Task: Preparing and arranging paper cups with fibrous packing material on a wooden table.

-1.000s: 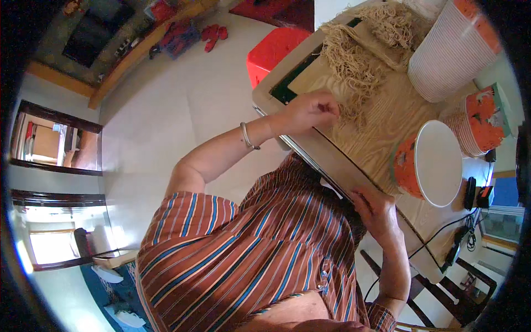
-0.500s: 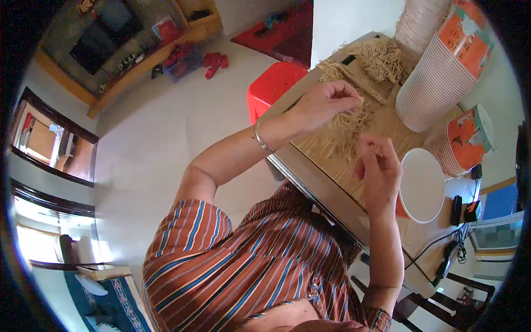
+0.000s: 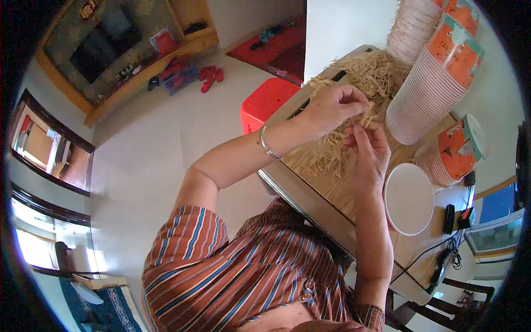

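My left hand point(image 3: 337, 113), with a silver bangle on its wrist, pinches a tan strand point(image 3: 369, 112) between thumb and fingertips. Just below it, my right hand point(image 3: 369, 152) has its thumb and fingers closed at the same spot, gripping the strand's lower end; the fingertips partly hide it. Both hands are over a wooden tabletop point(image 3: 337, 191) with a heap of loose tan strands point(image 3: 381, 72) spread behind and under them. A white-rimmed paper bucket point(image 3: 409, 199) stands beside my right wrist, its mouth facing up.
A tall stack of nested orange-printed paper buckets point(image 3: 423, 94) leans at the back right, with another stack point(image 3: 409, 30) behind it. A shorter stack point(image 3: 442, 157) sits on the right. Black cables point(image 3: 454, 249) lie at the right edge. A red stool point(image 3: 265, 102) is beyond the table's left edge.
My right hand has moved up and inward to meet the left hand. The hands, apart before, are now together at the strand. The whole view has shifted slightly.
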Action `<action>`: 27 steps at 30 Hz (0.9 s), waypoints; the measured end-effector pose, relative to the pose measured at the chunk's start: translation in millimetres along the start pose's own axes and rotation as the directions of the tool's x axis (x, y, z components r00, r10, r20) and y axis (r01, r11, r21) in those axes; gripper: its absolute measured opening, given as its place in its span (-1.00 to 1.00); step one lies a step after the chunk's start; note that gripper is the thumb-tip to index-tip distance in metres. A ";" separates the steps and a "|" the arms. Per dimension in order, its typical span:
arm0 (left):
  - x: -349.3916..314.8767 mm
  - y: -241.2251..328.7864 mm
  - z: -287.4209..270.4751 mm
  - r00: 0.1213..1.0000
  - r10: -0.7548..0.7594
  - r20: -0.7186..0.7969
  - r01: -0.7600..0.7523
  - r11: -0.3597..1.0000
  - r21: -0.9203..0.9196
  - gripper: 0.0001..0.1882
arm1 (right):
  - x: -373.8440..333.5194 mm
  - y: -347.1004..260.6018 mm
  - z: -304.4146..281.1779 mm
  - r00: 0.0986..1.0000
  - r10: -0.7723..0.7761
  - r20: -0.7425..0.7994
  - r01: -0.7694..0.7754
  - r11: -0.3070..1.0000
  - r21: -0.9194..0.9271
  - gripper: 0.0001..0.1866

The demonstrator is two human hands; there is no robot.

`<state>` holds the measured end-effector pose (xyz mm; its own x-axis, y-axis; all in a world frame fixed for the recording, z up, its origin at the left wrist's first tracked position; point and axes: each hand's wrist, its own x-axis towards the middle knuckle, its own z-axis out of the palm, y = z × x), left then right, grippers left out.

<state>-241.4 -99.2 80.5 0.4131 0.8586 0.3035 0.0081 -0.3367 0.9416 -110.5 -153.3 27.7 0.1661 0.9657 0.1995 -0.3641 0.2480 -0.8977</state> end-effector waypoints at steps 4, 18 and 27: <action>5.8 -26.4 -6.7 0.997 -0.014 -0.070 0.007 0.996 -0.093 -0.82 | -1.7 -6.1 -0.3 0.994 0.107 0.000 -0.107 0.992 0.062 -0.89; -19.5 -64.0 4.6 0.988 -0.152 0.039 0.154 0.984 -0.084 -0.73 | -2.6 14.3 -8.6 0.989 0.145 -0.020 -0.146 0.987 -0.069 -0.83; -18.9 -115.4 -15.4 0.991 0.130 -0.008 -0.111 0.879 0.464 -0.83 | -23.2 -19.1 7.3 0.984 -0.036 -0.175 -0.002 0.978 -0.209 -0.79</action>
<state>-264.1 -70.6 -31.7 0.4035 0.8106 0.4244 0.3837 -0.5710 0.7258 -114.1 -179.9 43.1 0.3363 0.9281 0.1596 -0.1648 0.2249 -0.9604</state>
